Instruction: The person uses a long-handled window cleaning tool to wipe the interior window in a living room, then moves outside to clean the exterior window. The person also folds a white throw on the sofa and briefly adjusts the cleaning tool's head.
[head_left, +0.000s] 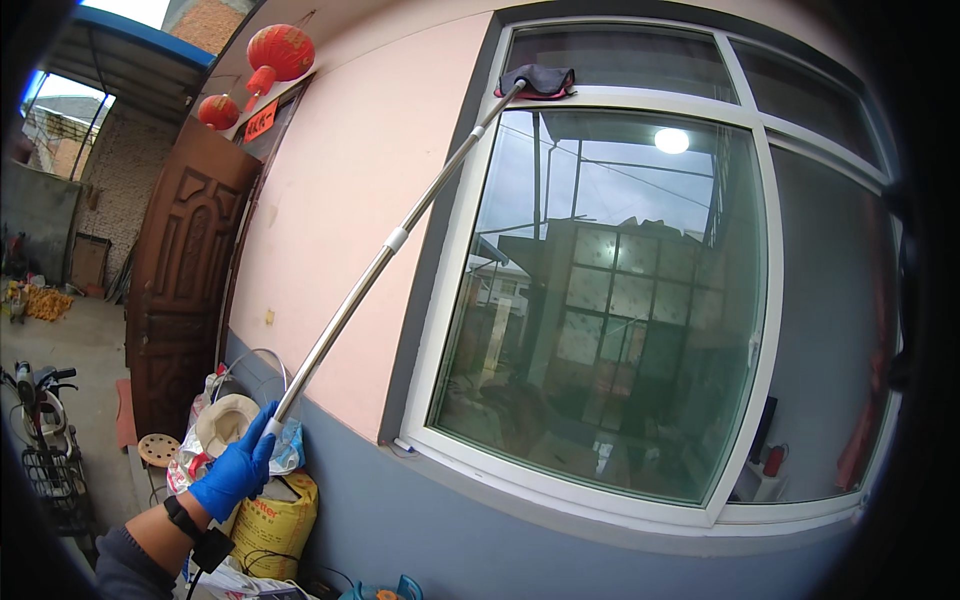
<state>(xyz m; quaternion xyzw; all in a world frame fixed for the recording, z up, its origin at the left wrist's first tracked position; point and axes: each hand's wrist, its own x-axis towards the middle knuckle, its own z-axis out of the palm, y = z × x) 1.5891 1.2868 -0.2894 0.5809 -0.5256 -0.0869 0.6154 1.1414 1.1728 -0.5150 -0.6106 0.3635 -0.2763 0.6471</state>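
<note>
My left hand (234, 469), in a blue glove, reaches up from the lower left and grips the lower end of a metal telescopic pole (337, 326). The pole slants up to the right across the pink wall. At its top a dark grey cloth head with a pink edge (541, 81) rests at the lower left corner of the upper window pane (637, 64), by the white window frame (600, 97). Below it the large glass pane (615, 300) reflects sky, a building and a round light. My right hand is out of view.
Yellow sack (277, 529), pale hat (226, 424) and round stool (158, 450) are near my left hand. A blue gas cylinder (382, 592) stands below. Further left are an open brown door (191, 285) and a parked bike (52, 450); red lanterns (280, 52) hang above.
</note>
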